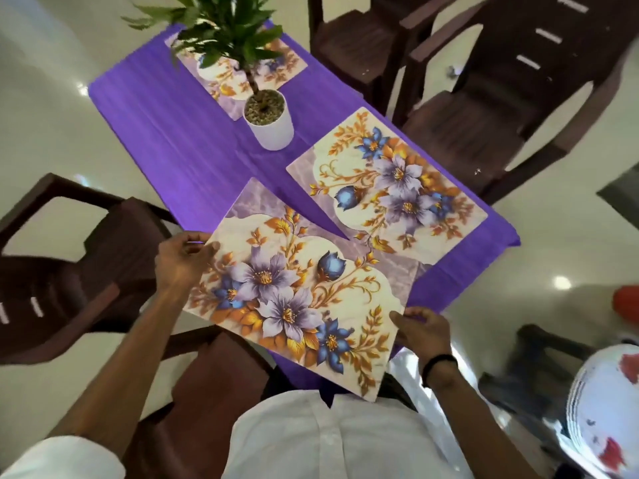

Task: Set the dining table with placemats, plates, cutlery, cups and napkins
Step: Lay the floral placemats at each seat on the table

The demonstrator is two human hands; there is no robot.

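Placemat, floral purple, blue and gold, pinched at opposite edges by left hand and right hand; near corner overhangs bench; farthest mat partly hidden by plant.

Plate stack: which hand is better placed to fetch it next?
Right. The plate stack sits off the person's right side, nearest the right hand; the left hand grips the placemat at its far edge.

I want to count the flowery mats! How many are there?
3. One placemat is held by the left hand and right hand at the near end, one lies on the right side, one sits behind the potted plant, partly hidden.
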